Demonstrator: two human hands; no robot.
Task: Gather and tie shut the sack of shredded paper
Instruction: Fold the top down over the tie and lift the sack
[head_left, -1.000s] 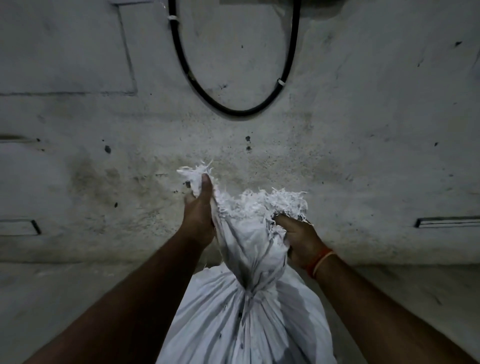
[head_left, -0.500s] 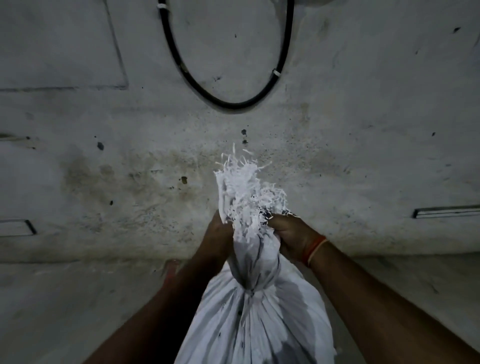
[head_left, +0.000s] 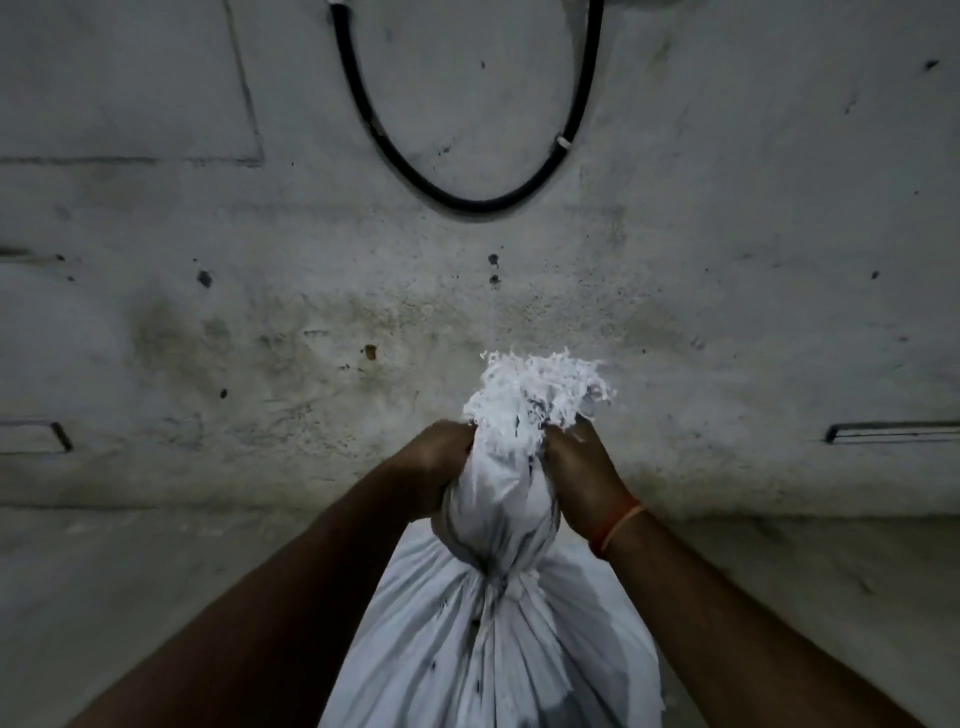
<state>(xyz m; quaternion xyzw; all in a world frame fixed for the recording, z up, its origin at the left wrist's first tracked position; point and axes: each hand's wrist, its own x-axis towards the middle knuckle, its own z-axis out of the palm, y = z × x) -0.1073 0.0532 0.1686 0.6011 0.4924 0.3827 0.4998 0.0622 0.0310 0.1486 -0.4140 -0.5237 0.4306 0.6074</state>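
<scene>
Both forearms bare to the frame edge, no sleeves visible; left hand (head_left: 441, 467) without rings or wristwear; right hand (head_left: 582, 473) likewise ringless, with a thin thread band (head_left: 618, 530), orange with a red strand, worn around the right wrist.

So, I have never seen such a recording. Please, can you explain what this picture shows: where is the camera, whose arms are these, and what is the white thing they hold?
There is no machine here. A person wears one camera on the head, looking forward and down, so the two bare arms coming from the bottom edge are that person's own. The left hand and the right hand both close around the gathered neck of a white sack, one on each side. Shredded paper sticks out in a tuft above the grip. No string or knot is visible. The right wrist has an orange band. Behind stands a stained grey wall with a black cable hanging in a loop.
</scene>
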